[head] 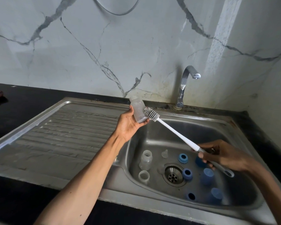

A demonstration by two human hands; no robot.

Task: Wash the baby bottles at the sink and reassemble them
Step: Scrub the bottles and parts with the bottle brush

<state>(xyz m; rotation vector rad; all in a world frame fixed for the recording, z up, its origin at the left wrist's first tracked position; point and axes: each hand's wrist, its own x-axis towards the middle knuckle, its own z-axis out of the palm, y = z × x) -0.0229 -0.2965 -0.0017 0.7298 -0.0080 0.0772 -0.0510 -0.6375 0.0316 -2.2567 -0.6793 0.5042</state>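
A: Baby bottle (138, 112) — held up in the left hand (128, 125) over the basin's left edge, fingers curled round its lower body, neck tilted up and away. Right hand (221, 157) grips the brush (173, 134) by its handle; bristle head rests against the bottle's outside wall, near the base.

B: Step?

A: Scrubbing, I'd say — exterior of the first bottle. The tap (187, 82) shows no water running. Next move likely calls for turning the mouth toward the brush and feeding the head inside, then a rinse.

B: Counts in the sink (234, 125)?

A: Head view only. Two more clear bottles (145, 161) by the left wall, one clear teat (165, 154), three blue rings (183, 158), three blue caps (207, 176); one of those sits partly behind the right hand, so that call is less sure. Nothing reassembled yet.
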